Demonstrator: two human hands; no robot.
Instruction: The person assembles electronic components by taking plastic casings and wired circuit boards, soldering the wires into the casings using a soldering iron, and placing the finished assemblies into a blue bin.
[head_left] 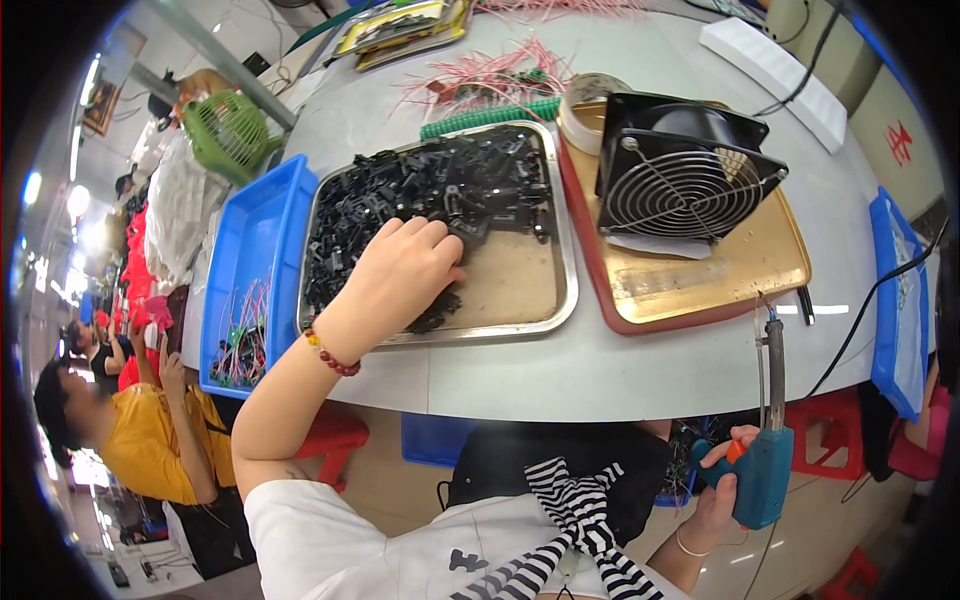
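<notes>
My left hand [408, 262] reaches over a metal tray [567, 290] heaped with small black plastic parts [390, 180]. Its fingers are curled down at the edge of the heap, and whatever they pinch is hidden beneath them. On the right, below the table edge, my right hand [714, 500] grips a teal soldering gun [768, 470] with an orange trigger. The gun stands upright, its thin metal tip pointing up near the corner of a gold-coloured tin lid [640, 290].
A black fan [690, 170] with a wire guard and a tape roll [590, 110] sit on the tin. Left of the tray stands a blue bin [250, 235] with wired boards. Pink-wired parts [500, 75] lie behind. A person in yellow [150, 440] works at far left.
</notes>
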